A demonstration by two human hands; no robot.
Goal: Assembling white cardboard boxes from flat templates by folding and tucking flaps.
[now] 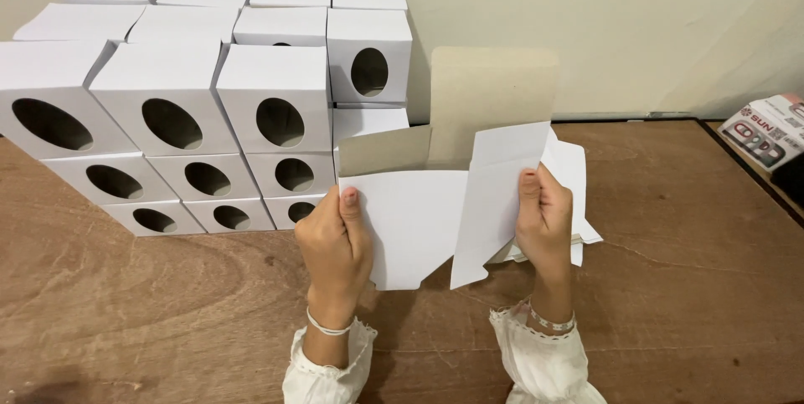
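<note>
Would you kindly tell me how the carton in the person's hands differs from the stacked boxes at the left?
The carton is unfinished, its flaps loose and open; the stacked boxes are closed cubes. The carton shows its grey-brown inner side; the stacked boxes show only white. Each stacked box shows an oval window; none is visible on the carton. The left hand and right hand hold the carton up; the stacked boxes rest on the wooden table. Both are white card.

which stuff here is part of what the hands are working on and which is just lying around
In hand:
- flat box blank, gripped by left hand and right hand
- pile of flat blanks behind it
- stack of folded white boxes with oval holes

Lying about:
- small printed carton at the wooden table's right edge
</note>
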